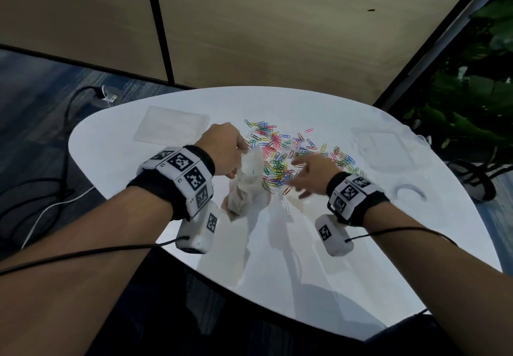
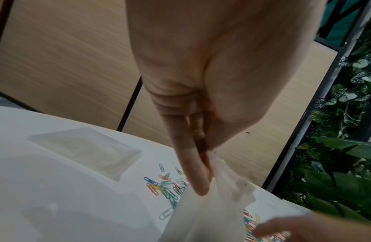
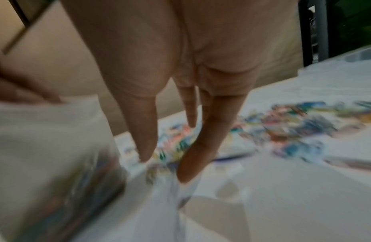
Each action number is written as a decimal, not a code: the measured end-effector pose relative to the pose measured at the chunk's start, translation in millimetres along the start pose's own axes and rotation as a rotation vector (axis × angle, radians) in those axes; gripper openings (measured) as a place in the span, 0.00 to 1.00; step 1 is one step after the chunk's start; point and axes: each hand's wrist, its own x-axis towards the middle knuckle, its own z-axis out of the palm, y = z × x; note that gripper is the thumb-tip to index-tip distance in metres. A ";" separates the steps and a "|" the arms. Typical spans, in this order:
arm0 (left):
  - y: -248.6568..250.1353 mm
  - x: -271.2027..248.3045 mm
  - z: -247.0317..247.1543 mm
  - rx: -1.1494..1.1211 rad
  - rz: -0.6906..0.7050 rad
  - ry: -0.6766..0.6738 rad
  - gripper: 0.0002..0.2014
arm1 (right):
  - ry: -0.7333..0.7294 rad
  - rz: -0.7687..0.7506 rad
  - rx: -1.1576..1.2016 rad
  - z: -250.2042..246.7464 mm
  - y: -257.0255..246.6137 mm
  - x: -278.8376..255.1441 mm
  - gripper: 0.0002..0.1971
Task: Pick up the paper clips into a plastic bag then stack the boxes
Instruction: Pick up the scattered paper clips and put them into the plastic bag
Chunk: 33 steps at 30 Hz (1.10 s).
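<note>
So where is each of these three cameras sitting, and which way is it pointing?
Head: worn on the head, looking down at the white table; both forearms, left hand and right hand show.
Left wrist: looks along that hand's fingers pinching the plastic bag.
Right wrist: blurred, looks along straight fingers above the table.
Shared: all three show the paper clips.

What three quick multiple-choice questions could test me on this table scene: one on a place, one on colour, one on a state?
1. Where is the flat stack of clear bags?
A. far left of the table
B. on the floor
C. under the right hand

2. The paper clips are:
A. all silver
B. many colours
C. all black

3. The left hand:
A. lies flat
B. pinches the plastic bag
C. holds a box

Key: 1 A, it lies left of the clips. 2 B, pink, blue, green and yellow show. 3 B, fingers clamp the bag's top.
</note>
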 end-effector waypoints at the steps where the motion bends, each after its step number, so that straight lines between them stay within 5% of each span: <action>1: -0.5 0.5 -0.3 0.004 0.001 0.005 0.15 | -0.063 0.075 -0.089 6.3 9.8 0.4 0.42; 3: -1.4 1.8 -0.2 0.015 0.004 0.011 0.15 | -0.088 0.076 -0.268 25.8 25.1 4.2 0.56; 6: -3.0 3.3 0.0 0.030 0.007 0.017 0.15 | 0.105 -0.007 -0.235 52.5 35.6 21.9 0.60; 10: -3.3 4.3 -0.1 0.053 0.020 0.005 0.15 | 0.224 -0.022 -0.106 55.6 31.1 46.6 0.45; 19: -4.5 7.8 3.3 0.087 0.044 -0.006 0.14 | 0.241 -0.379 -0.721 55.9 16.0 56.9 0.15; 24: -1.9 8.0 4.9 0.093 0.045 -0.020 0.14 | 0.207 -0.308 -0.781 49.8 4.9 56.0 0.10; 29: 10.6 8.8 13.4 0.101 0.044 -0.044 0.15 | 0.225 -0.121 -0.432 23.1 20.7 48.2 0.07; 33: 19.4 6.3 21.0 0.110 0.054 -0.085 0.16 | 0.155 0.041 0.464 -0.6 25.0 32.1 0.03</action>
